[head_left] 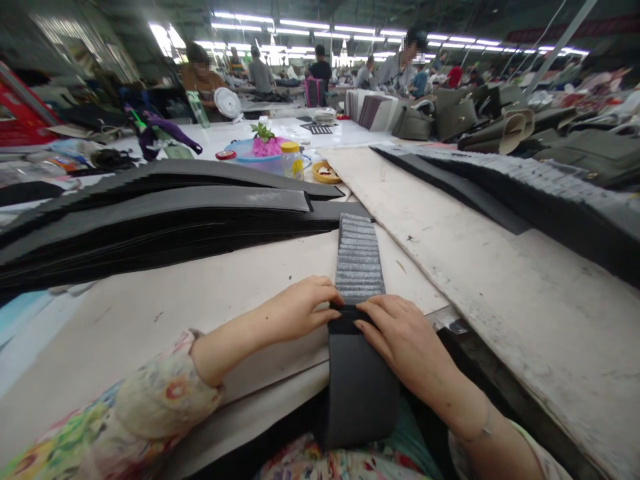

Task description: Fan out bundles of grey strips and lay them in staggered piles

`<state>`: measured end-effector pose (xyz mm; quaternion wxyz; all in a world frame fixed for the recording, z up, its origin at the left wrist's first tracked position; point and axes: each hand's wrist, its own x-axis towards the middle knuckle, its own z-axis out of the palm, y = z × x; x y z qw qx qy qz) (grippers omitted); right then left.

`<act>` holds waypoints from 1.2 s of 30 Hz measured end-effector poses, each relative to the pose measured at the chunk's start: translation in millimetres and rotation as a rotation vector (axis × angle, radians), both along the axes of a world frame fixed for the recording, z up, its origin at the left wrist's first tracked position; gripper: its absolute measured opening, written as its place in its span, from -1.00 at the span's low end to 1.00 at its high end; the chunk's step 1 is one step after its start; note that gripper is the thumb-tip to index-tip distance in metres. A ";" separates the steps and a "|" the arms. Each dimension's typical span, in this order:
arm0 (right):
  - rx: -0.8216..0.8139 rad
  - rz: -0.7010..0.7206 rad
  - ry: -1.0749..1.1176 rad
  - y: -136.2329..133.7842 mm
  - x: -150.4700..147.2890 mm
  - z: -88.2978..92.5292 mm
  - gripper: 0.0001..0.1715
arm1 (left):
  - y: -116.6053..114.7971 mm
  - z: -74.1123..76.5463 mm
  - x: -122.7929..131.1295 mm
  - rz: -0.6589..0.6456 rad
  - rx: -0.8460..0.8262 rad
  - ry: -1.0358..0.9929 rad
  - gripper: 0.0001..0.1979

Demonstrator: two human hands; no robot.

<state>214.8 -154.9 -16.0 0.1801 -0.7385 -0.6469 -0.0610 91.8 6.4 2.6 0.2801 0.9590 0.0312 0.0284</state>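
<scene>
A long dark grey strip (357, 387) runs from the board down over my lap, its lower end curling. Across it lies a black band (345, 322) that looks like a folded edge. My left hand (300, 310) pinches this band at its left side, thumb and fingers close together. From the right, my right hand (400, 330) grips the same band, with thumb and index fingertips on it. Just beyond my fingers lies a ribbed grey piece (359, 257), like overlapped strip ends in a row. Whether it joins the strip, I cannot tell.
Piles of dark strips (200, 213) lie to the left, and more strips (500, 187) on the right-hand board (475, 267). Behind stand a yellow-lidded jar (293, 162), a yellow bowl (326, 173) and a blue basin (245, 152). Dark bags (453, 110) are heaped at right; people work farther back.
</scene>
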 end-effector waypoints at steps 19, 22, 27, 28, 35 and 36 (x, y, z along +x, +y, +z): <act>-0.109 0.148 0.108 7.0 3.5 1.8 -0.69 | 2.7 -14.8 -42.2 0.170 -0.203 0.015 -0.73; -0.106 0.138 0.126 5.6 4.1 0.5 -0.69 | -15.3 -14.3 -46.1 0.333 -0.257 -0.012 -0.57; -0.087 0.086 0.176 8.2 14.0 -0.2 -0.74 | -56.0 -30.7 -42.8 0.400 -0.283 -0.036 -0.14; -0.084 0.056 0.183 10.2 17.3 0.2 -0.76 | -60.8 -34.5 -41.7 0.416 -0.294 -0.026 -0.13; -0.101 0.021 0.570 20.3 33.3 14.0 -0.54 | -65.9 -38.3 -41.5 0.448 -0.352 -0.023 -0.15; -0.112 0.025 0.690 19.1 34.8 17.0 -0.50 | -66.1 -37.3 -42.2 0.437 -0.362 -0.045 -0.16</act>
